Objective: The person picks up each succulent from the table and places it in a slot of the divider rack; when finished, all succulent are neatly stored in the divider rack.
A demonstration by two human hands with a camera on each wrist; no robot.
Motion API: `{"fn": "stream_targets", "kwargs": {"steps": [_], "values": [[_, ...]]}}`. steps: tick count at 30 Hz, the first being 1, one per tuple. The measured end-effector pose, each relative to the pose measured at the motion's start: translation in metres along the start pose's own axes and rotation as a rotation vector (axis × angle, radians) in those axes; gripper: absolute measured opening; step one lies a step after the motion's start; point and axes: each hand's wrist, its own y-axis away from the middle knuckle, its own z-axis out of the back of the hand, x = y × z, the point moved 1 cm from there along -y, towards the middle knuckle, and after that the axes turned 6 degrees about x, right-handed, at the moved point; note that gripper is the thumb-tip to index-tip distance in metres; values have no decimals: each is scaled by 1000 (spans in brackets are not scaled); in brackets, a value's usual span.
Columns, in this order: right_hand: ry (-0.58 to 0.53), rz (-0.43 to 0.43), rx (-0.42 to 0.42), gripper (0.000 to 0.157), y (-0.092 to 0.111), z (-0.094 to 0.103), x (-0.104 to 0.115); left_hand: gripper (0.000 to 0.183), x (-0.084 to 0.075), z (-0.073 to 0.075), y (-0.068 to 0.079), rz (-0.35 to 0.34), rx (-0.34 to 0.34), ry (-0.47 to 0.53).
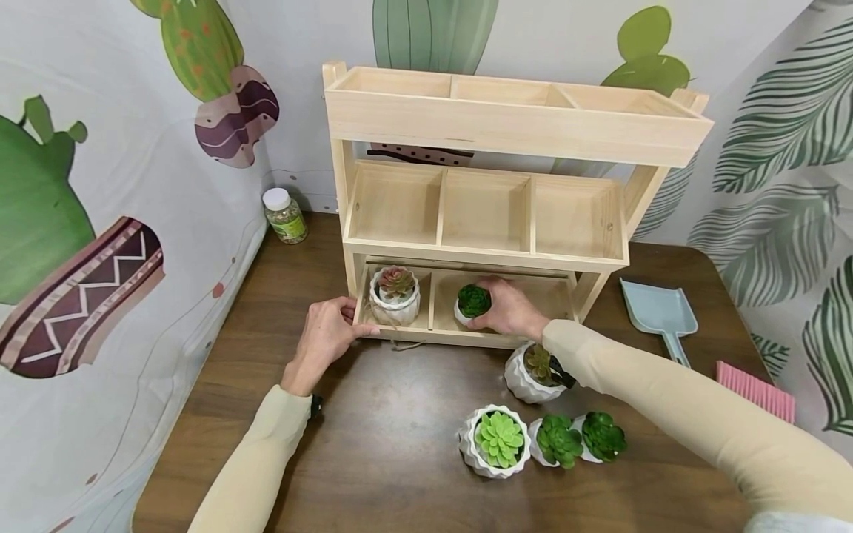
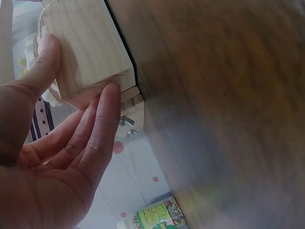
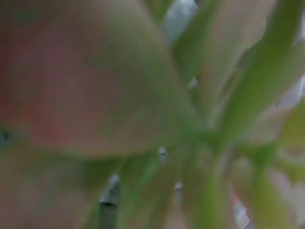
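Note:
My left hand (image 1: pixel 324 333) grips the left front corner of the bottom tray of a wooden plant stand (image 1: pixel 520 129). In the left wrist view its thumb lies along the tray's front and the fingers (image 2: pixel 107 107) against the end. My right hand (image 1: pixel 512 307) holds a small dark-green succulent in a white pot (image 1: pixel 473 300) inside the bottom tray, right of the divider. Left of that divider sits a reddish succulent in a white ribbed pot (image 1: pixel 395 296) with twine. Blurred leaves (image 3: pixel 109 95) fill the right wrist view.
Below the right wrist stands a brownish succulent pot (image 1: pixel 529 374). Nearer are a light-green succulent pot (image 1: pixel 494 442) and two small dark-green ones (image 1: pixel 558 442). A lidded jar (image 1: pixel 286 216) is at the back left; a blue dustpan (image 1: pixel 660 307) and pink brush (image 1: pixel 756 390) lie right.

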Motion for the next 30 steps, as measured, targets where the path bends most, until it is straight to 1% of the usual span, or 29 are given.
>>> {"fn": "stream_targets", "kwargs": {"steps": [7, 14, 22, 29, 30], "values": [[32, 22, -24, 63, 1, 0, 0, 51, 0, 0, 0, -9, -5, -5], [33, 7, -2, 65, -1, -3, -2, 51, 0, -1, -1, -3, 0, 1], [63, 6, -5, 65, -2, -5, -4, 51, 1, -2, -1, -3, 0, 3], [78, 24, -14, 55, -5, -5, -5, 51, 1, -3, -2, -10, -4, 3], [70, 54, -22, 57, -11, -9, -17, 51, 2, -3, -2, -13, -6, 3]]}}
